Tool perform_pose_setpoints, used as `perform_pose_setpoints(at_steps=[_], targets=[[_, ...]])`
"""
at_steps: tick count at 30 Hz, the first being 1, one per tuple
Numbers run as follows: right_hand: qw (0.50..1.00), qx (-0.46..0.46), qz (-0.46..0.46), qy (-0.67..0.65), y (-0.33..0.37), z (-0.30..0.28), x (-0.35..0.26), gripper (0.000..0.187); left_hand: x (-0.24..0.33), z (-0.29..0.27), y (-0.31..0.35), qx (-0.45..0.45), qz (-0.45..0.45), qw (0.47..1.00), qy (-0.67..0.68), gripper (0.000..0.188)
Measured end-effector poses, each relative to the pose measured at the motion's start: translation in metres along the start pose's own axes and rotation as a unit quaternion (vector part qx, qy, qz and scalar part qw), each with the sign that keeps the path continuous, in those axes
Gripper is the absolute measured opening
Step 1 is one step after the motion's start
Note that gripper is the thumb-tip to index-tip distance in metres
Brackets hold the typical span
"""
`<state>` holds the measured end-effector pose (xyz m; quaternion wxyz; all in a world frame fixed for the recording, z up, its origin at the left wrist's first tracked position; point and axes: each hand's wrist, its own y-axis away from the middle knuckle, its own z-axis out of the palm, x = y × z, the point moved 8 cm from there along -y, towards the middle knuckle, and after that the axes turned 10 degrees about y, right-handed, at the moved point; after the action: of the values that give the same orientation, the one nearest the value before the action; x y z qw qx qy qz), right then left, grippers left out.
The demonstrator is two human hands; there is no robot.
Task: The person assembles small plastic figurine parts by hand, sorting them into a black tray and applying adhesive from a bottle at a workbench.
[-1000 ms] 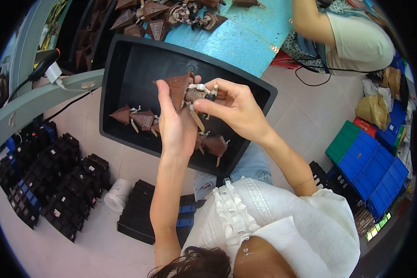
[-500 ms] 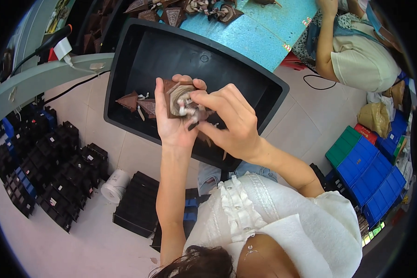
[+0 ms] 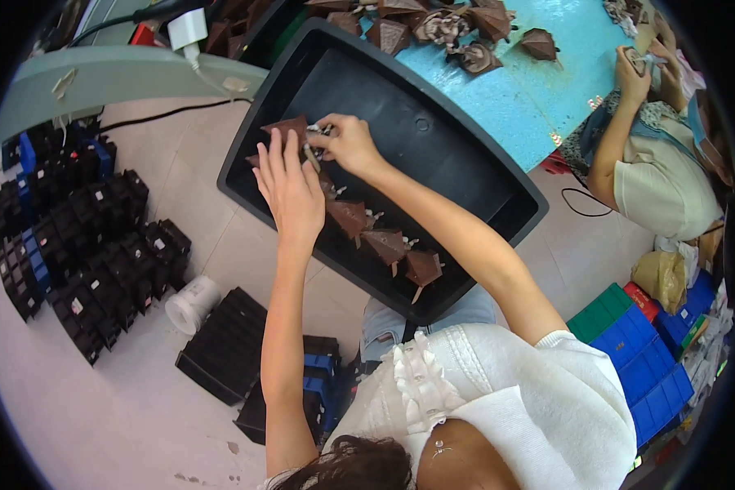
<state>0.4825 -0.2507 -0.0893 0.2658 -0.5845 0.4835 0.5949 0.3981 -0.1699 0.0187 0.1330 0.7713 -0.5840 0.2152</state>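
A brown umbrella-shaped figurine (image 3: pixel 286 128) with small pale parts at its side sits at the left end of a black plastic bin (image 3: pixel 422 90). My left hand (image 3: pixel 292 194) lies over it, fingers stretched out and touching its brown top. On its right side my right hand (image 3: pixel 349 147) pinches the pale parts between thumb and fingers. Under and beside my left hand another brown piece is partly hidden. Along the bin's near side lie more umbrella figurines (image 3: pixel 383 243) in a row, with pale sticks poking out.
Beyond the bin, a blue table (image 3: pixel 498 106) bears several similar figurines (image 3: pixel 445 28). A co-worker (image 3: pixel 657 175) at the right holds a small piece. Stacked black crates (image 3: pixel 98 261), a white bucket (image 3: pixel 194 304) and blue crates (image 3: pixel 633 367) stand on the floor. A grey rail (image 3: pixel 139 69) carries a white plug.
Both hands have moved from above the bin down to its left end, lowering the figurine they held. My left hand's grip has loosened into outstretched fingers; the view has shifted.
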Motion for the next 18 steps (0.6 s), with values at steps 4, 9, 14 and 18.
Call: perform_pose_setpoints(at_steps=[4, 9, 14, 18], targets=[[0.915, 0.021, -0.131, 0.381, 0.027, -0.021, -0.065, 0.02, -0.002, 0.029, -0.001, -0.058, -0.003, 0.995, -0.087, 0.06], [0.849, 0.381, -0.181, 0.319, 0.031, -0.234, -0.109, 0.025, -0.01, 0.015, -0.003, 0.045, 0.003, 0.997, 0.068, 0.048], [0.799, 0.235, -0.218, 0.508, 0.005, -0.255, -0.03, 0.038, 0.109, 0.012, -0.035, 0.037, 0.089, 0.97, 0.221, 0.036], [0.893, 0.19, -0.224, 0.342, 0.038, -0.262, -0.058, 0.028, 0.149, 0.026, -0.062, -0.002, 0.098, 0.939, 0.331, 0.04]])
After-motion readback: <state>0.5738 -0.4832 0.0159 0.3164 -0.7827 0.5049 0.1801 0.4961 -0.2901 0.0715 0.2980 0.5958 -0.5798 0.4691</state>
